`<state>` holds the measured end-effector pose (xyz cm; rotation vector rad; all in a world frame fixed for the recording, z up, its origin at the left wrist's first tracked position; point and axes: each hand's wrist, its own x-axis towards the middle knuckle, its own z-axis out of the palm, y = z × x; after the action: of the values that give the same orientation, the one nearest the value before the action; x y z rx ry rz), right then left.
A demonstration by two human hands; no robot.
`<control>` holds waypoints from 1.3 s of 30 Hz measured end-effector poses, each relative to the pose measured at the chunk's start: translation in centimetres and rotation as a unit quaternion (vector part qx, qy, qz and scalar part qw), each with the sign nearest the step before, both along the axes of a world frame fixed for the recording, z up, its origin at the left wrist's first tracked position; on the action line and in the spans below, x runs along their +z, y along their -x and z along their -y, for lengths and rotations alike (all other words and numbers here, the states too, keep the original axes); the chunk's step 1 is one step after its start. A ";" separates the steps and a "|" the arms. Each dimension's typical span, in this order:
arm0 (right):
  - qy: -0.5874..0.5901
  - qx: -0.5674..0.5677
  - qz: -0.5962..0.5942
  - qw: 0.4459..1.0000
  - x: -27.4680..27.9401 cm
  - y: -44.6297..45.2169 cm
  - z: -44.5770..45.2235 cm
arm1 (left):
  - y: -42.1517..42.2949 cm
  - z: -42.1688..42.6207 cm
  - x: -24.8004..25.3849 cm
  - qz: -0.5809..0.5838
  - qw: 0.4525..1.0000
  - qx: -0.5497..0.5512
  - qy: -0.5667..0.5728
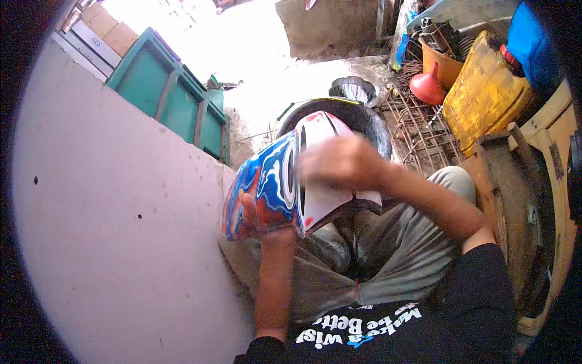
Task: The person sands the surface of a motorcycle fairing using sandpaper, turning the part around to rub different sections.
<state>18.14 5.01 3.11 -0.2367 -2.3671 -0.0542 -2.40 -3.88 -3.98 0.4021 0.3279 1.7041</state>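
A curved, glossy shell [267, 179] with blue, white and red swirls on its left part and white with red marks on its right part rests above my lap. My left hand [257, 218] supports it from below and the left, with the thumb raised against the swirled side. Over the white part is my right hand [342, 164], smeared by motion, its fingers bent towards the surface. Whether anything is in its fingers cannot be made out. Behind the shell is a dark round basin [379, 130], partly hidden by the shell and my right hand.
A pale wall [133, 224] runs along the left, with a green cabinet [163, 91] beyond it. To the right are a metal grid [421, 130], a red funnel [428, 86], a yellow jerrycan [488, 91], an orange bucket [441, 65] and a wooden frame [551, 158].
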 end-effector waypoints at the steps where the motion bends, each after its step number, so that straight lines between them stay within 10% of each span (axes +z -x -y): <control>1: 0.040 -0.114 0.042 0.992 0.4 -1.1 -1.5 | -0.1 0.3 1.0 -0.019 1.000 -0.002 0.003; 3: 0.075 -0.168 0.012 0.983 0.3 -1.4 -1.8 | -0.4 1.0 3.1 -0.059 0.998 -0.009 0.013; 7: -0.015 0.134 -0.033 0.990 0.0 1.9 3.3 | 0.4 1.0 3.9 -0.169 0.985 -0.013 -0.024; 11: 0.083 -0.162 -0.044 0.982 0.7 -0.9 -3.3 | -1.5 2.3 5.6 -0.156 0.986 0.032 0.054; 17: -0.013 0.135 -0.037 0.990 1.1 1.7 2.1 | -0.2 0.8 1.7 -0.090 0.996 0.004 -0.017; 20: 0.095 -0.105 -0.029 0.990 0.4 -0.5 -3.7 | -1.3 1.6 5.0 -0.148 0.988 0.038 0.039; 27: 0.008 0.137 -0.019 0.990 0.0 1.2 1.5 | 1.0 1.3 3.2 -0.223 0.973 0.036 0.043; 29: 0.062 -0.051 0.013 0.997 0.2 -0.7 -2.4 | -0.9 1.4 4.4 -0.187 0.980 0.057 0.047; 35: -0.034 0.083 -0.039 0.995 -1.4 1.8 3.0 | 0.2 0.0 0.4 -0.071 0.997 0.010 -0.017; 39: 0.042 -0.039 0.018 0.998 0.6 -1.0 -2.2 | -0.6 1.1 3.9 -0.150 0.988 0.021 0.010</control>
<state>19.12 7.19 3.73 -0.3724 -2.3990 0.0039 -1.82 -4.99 -0.04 0.6432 0.5765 1.6799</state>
